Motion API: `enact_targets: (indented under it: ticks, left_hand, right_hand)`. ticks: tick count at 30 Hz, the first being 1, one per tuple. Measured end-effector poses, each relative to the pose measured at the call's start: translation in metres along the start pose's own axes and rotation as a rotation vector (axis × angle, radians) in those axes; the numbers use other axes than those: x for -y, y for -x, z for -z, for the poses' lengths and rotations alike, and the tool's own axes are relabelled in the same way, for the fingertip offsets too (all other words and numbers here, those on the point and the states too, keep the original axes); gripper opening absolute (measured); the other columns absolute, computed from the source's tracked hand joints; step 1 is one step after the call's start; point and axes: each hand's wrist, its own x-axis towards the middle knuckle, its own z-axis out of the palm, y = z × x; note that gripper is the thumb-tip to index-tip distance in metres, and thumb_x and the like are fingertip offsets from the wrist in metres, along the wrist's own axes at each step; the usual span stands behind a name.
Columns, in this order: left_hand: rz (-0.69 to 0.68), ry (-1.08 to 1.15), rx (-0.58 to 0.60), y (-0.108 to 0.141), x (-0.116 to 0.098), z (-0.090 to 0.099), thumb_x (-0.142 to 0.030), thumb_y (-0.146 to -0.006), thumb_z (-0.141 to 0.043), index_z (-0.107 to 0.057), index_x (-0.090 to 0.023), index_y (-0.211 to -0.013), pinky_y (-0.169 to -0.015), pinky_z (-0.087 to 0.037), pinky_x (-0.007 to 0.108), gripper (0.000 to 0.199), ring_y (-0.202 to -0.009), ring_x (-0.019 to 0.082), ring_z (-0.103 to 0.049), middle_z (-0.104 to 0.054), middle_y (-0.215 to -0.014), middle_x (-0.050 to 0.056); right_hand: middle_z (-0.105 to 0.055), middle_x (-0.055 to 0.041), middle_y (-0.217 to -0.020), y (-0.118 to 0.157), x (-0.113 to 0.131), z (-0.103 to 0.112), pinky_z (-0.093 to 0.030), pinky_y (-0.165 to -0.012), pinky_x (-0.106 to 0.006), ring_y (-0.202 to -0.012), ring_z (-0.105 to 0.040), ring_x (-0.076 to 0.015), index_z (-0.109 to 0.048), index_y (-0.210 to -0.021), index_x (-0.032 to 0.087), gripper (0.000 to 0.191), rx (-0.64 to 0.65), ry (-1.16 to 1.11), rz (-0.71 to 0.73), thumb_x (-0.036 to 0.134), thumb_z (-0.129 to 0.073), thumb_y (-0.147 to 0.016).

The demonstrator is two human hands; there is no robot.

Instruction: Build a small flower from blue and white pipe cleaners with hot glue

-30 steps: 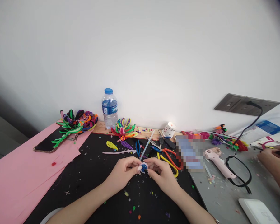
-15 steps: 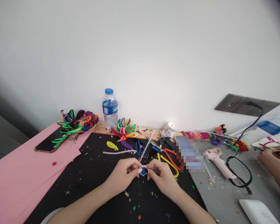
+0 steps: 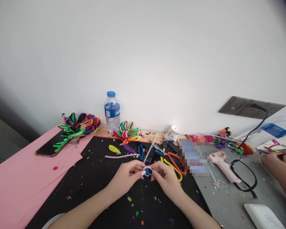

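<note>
Both of my hands meet over the black mat (image 3: 90,190), pinching a small coil of fuzzy pipe cleaner (image 3: 147,171), blue inside with a pale lilac ring around it. My left hand (image 3: 127,175) has thumb and fingertips closed on its left side. From the right, my right hand (image 3: 165,176) grips it the same way; the fingertips cover part of it. Just beyond lie a pale lilac pipe cleaner (image 3: 120,156), yellow (image 3: 114,149), purple (image 3: 129,148) and blue loops (image 3: 140,151), a translucent glue stick (image 3: 150,149), and bent yellow pipe cleaner (image 3: 175,167).
A water bottle (image 3: 112,111), a paper cup (image 3: 173,133) and scissors (image 3: 158,147) stand or lie toward the wall. Bundled pipe-cleaner flowers (image 3: 82,124) rest near a phone (image 3: 49,144). At right are a corded pink glue gun (image 3: 226,168), a white box (image 3: 264,216) and another person's hand (image 3: 276,165).
My fingers have shifted slightly on the coil, and its pale ring now shows rounder. At right, the other person's hand has moved a little and now holds something orange and black.
</note>
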Motion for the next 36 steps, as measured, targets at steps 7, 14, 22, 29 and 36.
enact_targets:
  ticks: [7, 14, 22, 29, 36]
  left_hand:
    - [-0.02, -0.013, -0.012, 0.001, 0.001, 0.0, -0.025, -0.076, -0.057, -0.064, -0.014, -0.085, -0.07, -0.048, 0.029, 0.016, -0.073, 0.017, -0.06, -0.067, -0.08, 0.005]
    - [-0.033, -0.08, -0.037, 0.002, -0.005, -0.001, -0.024, -0.077, -0.056, -0.064, -0.013, -0.081, -0.064, -0.048, 0.027, 0.015, -0.066, 0.016, -0.059, -0.065, -0.07, 0.004]
    - [-0.051, -0.124, -0.071, 0.0, -0.003, 0.002, -0.027, -0.075, -0.057, -0.064, -0.017, -0.093, -0.075, -0.05, 0.03, 0.022, -0.084, 0.02, -0.064, -0.07, -0.09, 0.007]
    - [-0.157, -0.438, -0.308, -0.003, -0.009, 0.016, -0.029, -0.078, -0.05, -0.062, -0.019, -0.086, -0.059, -0.044, 0.025, 0.018, -0.059, 0.015, -0.055, -0.059, -0.062, 0.0]
    - [-0.168, -0.766, -0.4, -0.008, -0.011, 0.035, -0.032, -0.082, -0.043, -0.061, -0.021, -0.084, -0.053, -0.033, 0.024, 0.021, -0.052, 0.014, -0.047, -0.048, -0.053, -0.004]
  right_hand:
    - [-0.062, -0.0012, -0.064, 0.002, -0.003, -0.001, -0.046, -0.055, -0.023, -0.056, -0.058, -0.0127, -0.061, -0.081, 0.017, 0.014, 0.016, 0.056, 0.038, 0.028, -0.053, -0.082]
    - [-0.061, -0.0017, -0.063, 0.004, -0.003, -0.002, -0.045, -0.054, -0.023, -0.055, -0.057, -0.0127, -0.06, -0.078, 0.016, 0.013, 0.015, 0.151, 0.086, 0.025, -0.052, -0.082]
    - [-0.062, -0.0026, -0.068, 0.002, -0.002, 0.003, -0.045, -0.056, -0.024, -0.059, -0.056, -0.0136, -0.061, -0.081, 0.018, 0.013, -0.078, 0.268, 0.167, 0.025, -0.05, -0.083]
    - [-0.053, 0.001, -0.055, -0.004, -0.006, 0.016, -0.039, -0.046, -0.023, -0.047, -0.047, -0.0119, -0.056, -0.081, 0.019, 0.013, -0.293, 0.372, 0.124, 0.028, -0.047, -0.084]
    - [-0.065, -0.0037, -0.072, -0.009, -0.015, 0.022, -0.042, -0.048, -0.025, -0.049, -0.05, -0.0128, -0.06, -0.093, 0.019, 0.018, -0.28, 0.476, 0.118, 0.023, -0.049, -0.08]
